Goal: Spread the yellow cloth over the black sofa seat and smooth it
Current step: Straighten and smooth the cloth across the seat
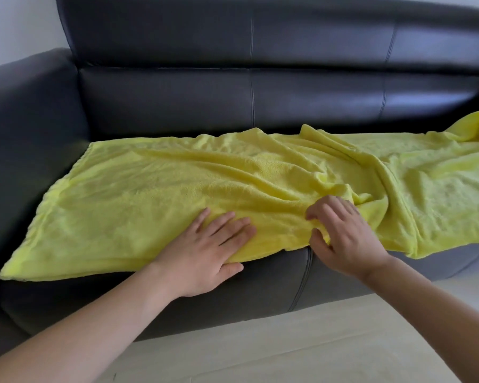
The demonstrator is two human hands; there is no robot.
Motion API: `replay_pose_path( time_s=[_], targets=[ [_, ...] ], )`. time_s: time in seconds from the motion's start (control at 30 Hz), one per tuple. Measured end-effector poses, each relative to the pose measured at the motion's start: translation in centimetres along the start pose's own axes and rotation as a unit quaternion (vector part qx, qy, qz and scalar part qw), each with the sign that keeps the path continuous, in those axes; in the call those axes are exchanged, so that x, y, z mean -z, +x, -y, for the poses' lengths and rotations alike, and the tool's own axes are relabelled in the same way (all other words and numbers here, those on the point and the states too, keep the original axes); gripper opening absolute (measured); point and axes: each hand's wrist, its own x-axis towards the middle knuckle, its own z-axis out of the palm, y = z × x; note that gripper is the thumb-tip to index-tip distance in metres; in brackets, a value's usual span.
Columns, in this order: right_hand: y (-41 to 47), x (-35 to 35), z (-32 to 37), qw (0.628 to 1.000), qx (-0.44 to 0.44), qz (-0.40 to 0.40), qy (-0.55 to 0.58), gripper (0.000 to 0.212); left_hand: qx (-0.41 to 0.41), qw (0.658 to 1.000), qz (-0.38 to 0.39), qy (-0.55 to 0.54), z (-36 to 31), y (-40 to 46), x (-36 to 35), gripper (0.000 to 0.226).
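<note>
A fleecy yellow cloth point(155, 189) lies across the seat of the black leather sofa point(260, 283), reaching from the left armrest to the right edge of view. Its left half is fairly flat; long folds run through the middle and a bunch rises at the far right. My left hand point(205, 255) rests flat on the cloth's front edge with fingers spread. My right hand point(340, 236) pinches the front hem at the sofa's centre seam, thumb under the fabric and fingers curled on top.
The sofa's backrest point(260, 78) rises behind the seat, and a wide left armrest point(28, 128) borders the cloth. A pale tiled floor point(288, 346) lies in front of the sofa. A white wall shows at the top left.
</note>
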Motion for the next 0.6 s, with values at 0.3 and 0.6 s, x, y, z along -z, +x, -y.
replay_pose_path(
  time_s=[0.3,0.6],
  targets=[
    [-5.9,2.1,-7.1,0.973,-0.189,0.082,-0.103,0.042,-0.061,0.986,-0.103,-0.115,-5.6,8.0,2.5,0.060],
    [-6.9,6.9,-17.5,0.911,-0.216,0.257,-0.238,0.026,-0.015,0.999,-0.007,-0.050,-5.1,10.2,0.4,0.068]
  ],
)
